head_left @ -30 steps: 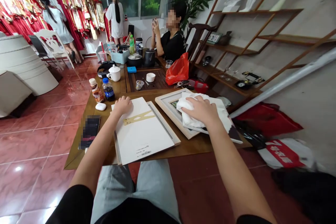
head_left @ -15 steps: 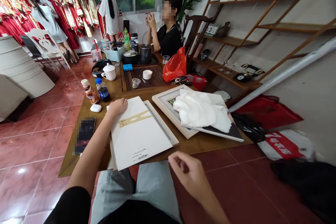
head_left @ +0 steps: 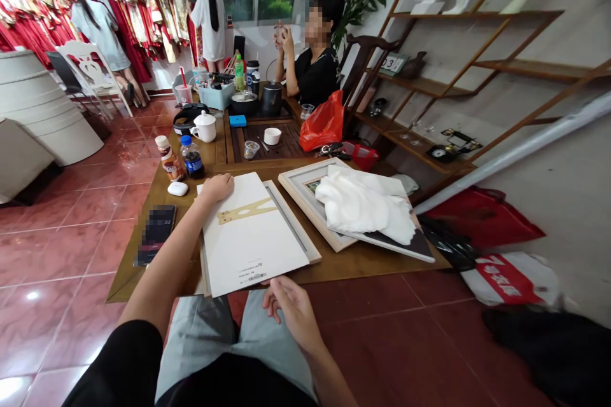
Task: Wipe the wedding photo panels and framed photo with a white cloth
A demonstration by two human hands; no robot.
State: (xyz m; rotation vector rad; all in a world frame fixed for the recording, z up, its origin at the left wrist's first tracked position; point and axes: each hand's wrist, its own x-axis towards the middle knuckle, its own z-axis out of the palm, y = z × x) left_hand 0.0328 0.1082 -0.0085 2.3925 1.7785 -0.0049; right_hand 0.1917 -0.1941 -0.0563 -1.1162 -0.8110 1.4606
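A flat white board with a tan cut-out figure and a barcode rests at a slant on a pale wooden frame. Its near corner juts past the table edge. At its far left edge, my left hand is closed round the border, fingertips partly hidden. Just below the near edge, my right hand has loosely bent fingers held apart, thumb side close to the barcode; whether it touches the board I cannot tell. To the right, crumpled white padding covers part of a second frame and a panel.
Left of the board are a phone, a white earbud case, a cola bottle and a brown-drink bottle. A red bag and white cup stand farther back. A seated person holds something across the table.
My right hand has moved left and in, up to the board's near edge. My left hand keeps its place on the board. The view has shifted slightly.
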